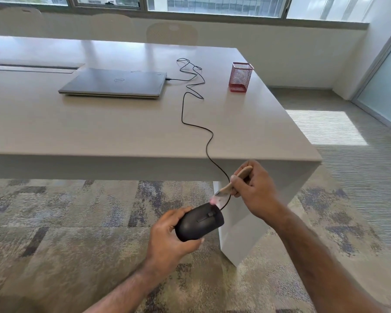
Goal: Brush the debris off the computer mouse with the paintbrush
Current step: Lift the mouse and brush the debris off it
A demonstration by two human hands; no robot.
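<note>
A black wired computer mouse (200, 222) is held in the air below the table's front edge, gripped from the left and underneath by my left hand (169, 238). My right hand (254, 190) holds a paintbrush (231, 185) with a light wooden handle. Its blurred, pinkish-white bristles touch the front end of the mouse near the scroll wheel. The mouse's black cable (185, 109) runs up over the table edge and snakes back to the laptop.
A closed grey laptop (113, 83) lies on the beige table (77, 132). A red mesh pen cup (240, 76) stands near the table's right edge. Patterned carpet lies below. The white table leg (237, 238) is just right of the mouse.
</note>
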